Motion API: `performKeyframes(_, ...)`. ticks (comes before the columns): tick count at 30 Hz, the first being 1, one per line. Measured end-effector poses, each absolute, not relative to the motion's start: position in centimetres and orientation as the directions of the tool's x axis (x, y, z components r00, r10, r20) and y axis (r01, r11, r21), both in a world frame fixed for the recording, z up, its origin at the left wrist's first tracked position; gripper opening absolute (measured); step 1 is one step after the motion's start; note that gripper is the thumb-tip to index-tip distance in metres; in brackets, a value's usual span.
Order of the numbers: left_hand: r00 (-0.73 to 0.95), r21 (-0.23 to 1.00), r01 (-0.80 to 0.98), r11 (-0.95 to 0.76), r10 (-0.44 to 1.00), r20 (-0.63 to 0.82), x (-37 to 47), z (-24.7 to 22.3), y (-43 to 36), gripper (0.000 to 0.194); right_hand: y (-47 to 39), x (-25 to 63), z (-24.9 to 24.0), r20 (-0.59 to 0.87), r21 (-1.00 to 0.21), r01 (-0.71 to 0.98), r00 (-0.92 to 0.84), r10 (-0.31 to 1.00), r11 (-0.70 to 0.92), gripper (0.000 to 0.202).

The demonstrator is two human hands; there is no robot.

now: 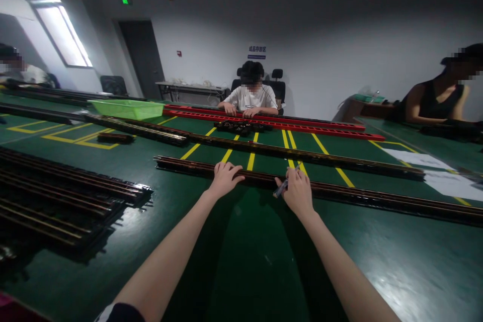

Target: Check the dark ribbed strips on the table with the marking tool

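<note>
A long dark rail [362, 197] with thin copper-coloured lines lies crosswise on the green table [249, 261], and both my hands rest at it. My left hand [225, 180] lies over the rail near its left end, thumb and fingers apart, with nothing seen in it. Farther right, my right hand [298, 188] is closed around a small slim tool [281, 189] that slants across the palm; its fingertips reach the rail. What kind of tool it is cannot be made out. A second long dark rail [320, 157] runs behind the first.
Stacked dark rails [68, 196] lie at the left. Farther back are a green tray [128, 109], red slotted rails [302, 126], a pile of dark parts [241, 127] and white paper [453, 183]. One person [252, 95] sits opposite; others are at left and right.
</note>
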State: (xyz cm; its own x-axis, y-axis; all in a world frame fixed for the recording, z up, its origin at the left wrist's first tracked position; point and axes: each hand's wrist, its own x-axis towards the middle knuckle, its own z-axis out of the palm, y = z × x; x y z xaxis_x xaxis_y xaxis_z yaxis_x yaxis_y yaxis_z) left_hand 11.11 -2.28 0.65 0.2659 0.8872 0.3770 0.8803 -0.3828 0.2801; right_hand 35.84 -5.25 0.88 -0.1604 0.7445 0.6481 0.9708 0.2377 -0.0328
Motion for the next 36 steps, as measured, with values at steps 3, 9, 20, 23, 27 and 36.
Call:
performKeyframes(3, 0.268, 0.277, 0.876, -0.395, 0.876, 0.402, 11.3, 0.2, -2.3, 0.036, -4.9, 34.9, 0.5, 0.575, -0.028, 0.939, -0.265, 0.774, 0.343, 0.034)
performKeyframes(9, 0.280, 0.308, 0.856, -0.415, 0.874, 0.398, 11.3, 0.2, -2.7, 0.036, -4.7, 33.9, 0.6, 0.479, -0.030, 0.948, -0.265, 0.837, 0.317, 0.034)
performKeyframes(20, -0.608, 0.638, 0.729, 0.245, 0.661, 0.441, 2.3, 1.7, -1.5, 0.045, -4.9, 33.9, 0.3, 0.534, -0.042, 0.948, -0.246, 0.809, 0.316, 0.036)
performKeyframes(23, -0.805, 0.750, 0.533, 0.392, 0.507, 0.307, -1.0, 1.3, -1.2, 0.056, -5.0, 33.8, 0.3, 0.553, -0.020, 0.951, -0.248, 0.796, 0.310, 0.036)
performKeyframes(27, -0.826, 0.800, 0.458, 0.388, 0.519, 0.221, -3.6, 1.0, -1.0, 0.060, -5.1, 33.7, 0.3, 0.555, -0.018, 0.955, -0.237, 0.797, 0.296, 0.033)
performKeyframes(36, -0.805, 0.789, 0.466, 0.400, 0.561, 0.192, -3.9, 1.3, -1.5, 0.056, -5.3, 34.1, 0.6, 0.577, -0.034, 0.963, -0.200, 0.792, 0.267, 0.024)
